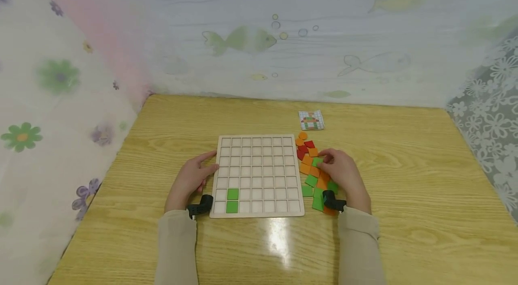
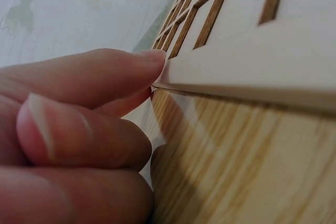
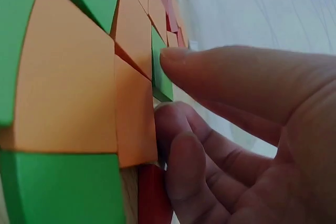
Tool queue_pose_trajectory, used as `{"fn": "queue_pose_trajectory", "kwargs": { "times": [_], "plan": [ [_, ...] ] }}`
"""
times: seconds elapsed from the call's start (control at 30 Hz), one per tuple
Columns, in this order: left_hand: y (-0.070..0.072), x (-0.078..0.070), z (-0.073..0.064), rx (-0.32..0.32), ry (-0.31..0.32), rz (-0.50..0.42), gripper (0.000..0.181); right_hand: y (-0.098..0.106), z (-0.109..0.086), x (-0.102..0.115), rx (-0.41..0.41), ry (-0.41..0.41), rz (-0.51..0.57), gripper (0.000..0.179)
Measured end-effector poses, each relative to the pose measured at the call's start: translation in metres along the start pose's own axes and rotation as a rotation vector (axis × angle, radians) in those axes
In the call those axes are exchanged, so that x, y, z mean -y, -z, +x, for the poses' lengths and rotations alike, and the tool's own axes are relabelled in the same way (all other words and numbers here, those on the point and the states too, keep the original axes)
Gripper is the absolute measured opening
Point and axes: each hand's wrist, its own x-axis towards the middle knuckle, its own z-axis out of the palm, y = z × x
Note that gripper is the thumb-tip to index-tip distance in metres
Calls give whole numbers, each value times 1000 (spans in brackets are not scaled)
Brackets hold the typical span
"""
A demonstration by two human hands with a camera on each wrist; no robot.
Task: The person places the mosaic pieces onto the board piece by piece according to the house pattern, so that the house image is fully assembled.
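Observation:
A wooden grid board [image 1: 259, 215] lies on the table with two green square tiles, one [image 1: 232, 193] above the other [image 1: 232, 207], in its lower left cells. My left hand [image 1: 191, 179] is at the board's left edge; in the left wrist view its thumb tip touches the rim [image 2: 252, 72], other fingers bent below. At the loose tiles right of the board, my right hand [image 1: 341, 170] pinches a green square tile [image 3: 160, 66], thumb on its face and a fingertip at its lower edge. Orange tiles [image 3: 65, 77] lie around it.
Loose tiles run down the board's right side: orange discs [image 1: 303, 135], red pieces [image 1: 302, 150], orange and green squares [image 1: 318, 202]. A small pattern card [image 1: 311, 120] lies behind them. Walls with printed fish [image 1: 251, 40] and flowers [image 1: 22, 137] border the wooden table [image 1: 413, 177].

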Motion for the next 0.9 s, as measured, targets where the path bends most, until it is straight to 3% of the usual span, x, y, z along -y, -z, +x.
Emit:
{"fn": "queue_pose_trajectory", "kwargs": {
  "times": [0.23,0.57,0.9],
  "plan": [
    [0,-1,0,8,10,-42,50,0,1,2,-9,-45,6,30],
    [0,0,1,0,3,-19,49,-2,1,5,-15,-83,30,23],
    [0,1,1,0,7,-11,49,-3,1,5,27,-62,18,31]
  ]
}}
